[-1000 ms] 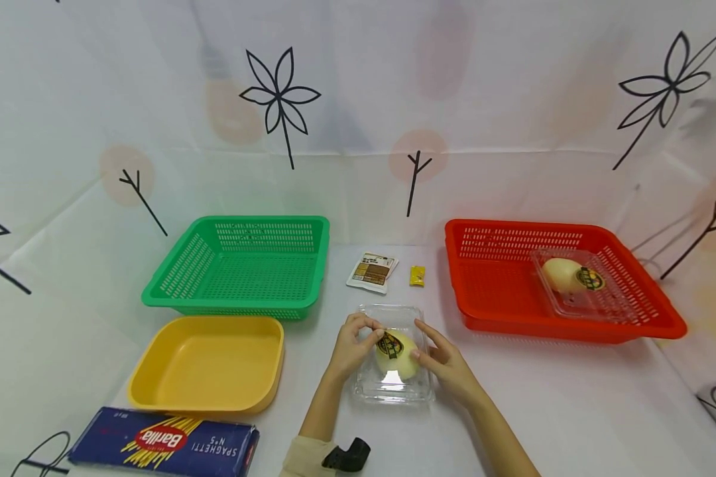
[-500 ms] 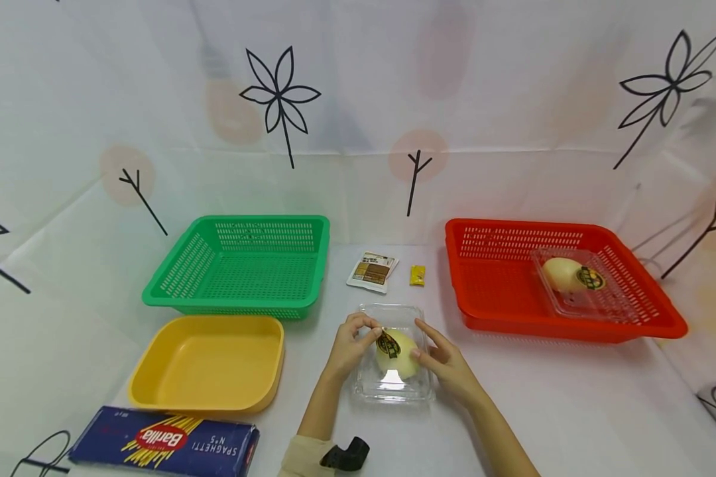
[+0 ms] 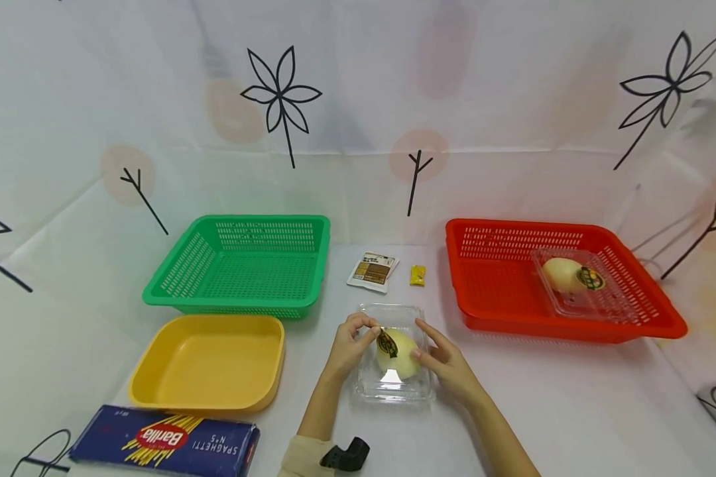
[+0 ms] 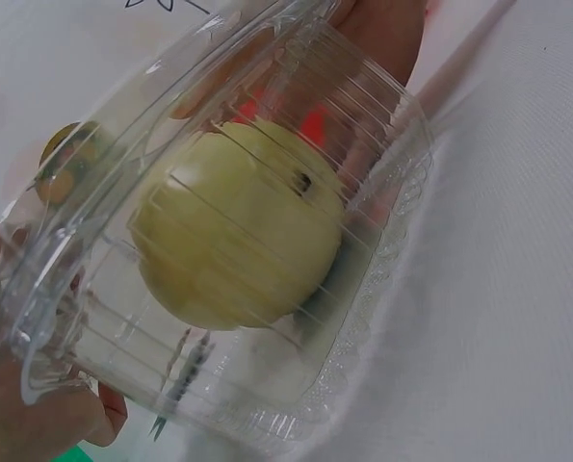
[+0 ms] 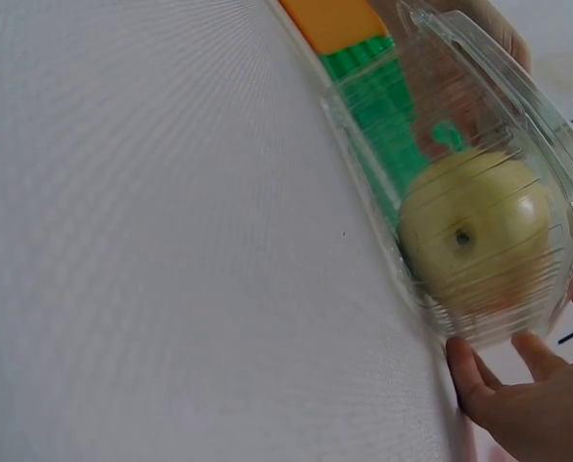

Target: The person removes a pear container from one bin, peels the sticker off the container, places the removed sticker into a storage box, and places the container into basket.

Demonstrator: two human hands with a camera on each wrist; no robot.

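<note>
A clear plastic clamshell box (image 3: pixel 392 397) stands on the white cloth in front of me, its lid down over a round pale yellow-green fruit (image 3: pixel 402 366). The fruit (image 5: pixel 474 226) has a small dark spot, as the right wrist view shows. My left hand (image 3: pixel 347 348) pinches the edge of a black and yellow sticker (image 3: pixel 387 343) at the lid. That sticker (image 4: pixel 71 162) stands partly raised, bent towards the left fingers. Along the box's right side, my right hand (image 3: pixel 451 368) holds it, thumb over the lid and forefinger stretched towards the far end.
A red basket (image 3: pixel 471 317) at right holds another clamshell box (image 3: pixel 557 308) with a similar fruit. Behind my hands lie white-brown sachets (image 3: pixel 372 270) and a small yellow packet (image 3: pixel 417 275). Leftward are a green basket (image 3: pixel 238 308), a yellow tub (image 3: pixel 209 401) and a spaghetti box (image 3: pixel 164 440).
The sticker looks narrower and more bent now, its held edge lifted further by my left fingertips. My right hand and the box have stayed in place.
</note>
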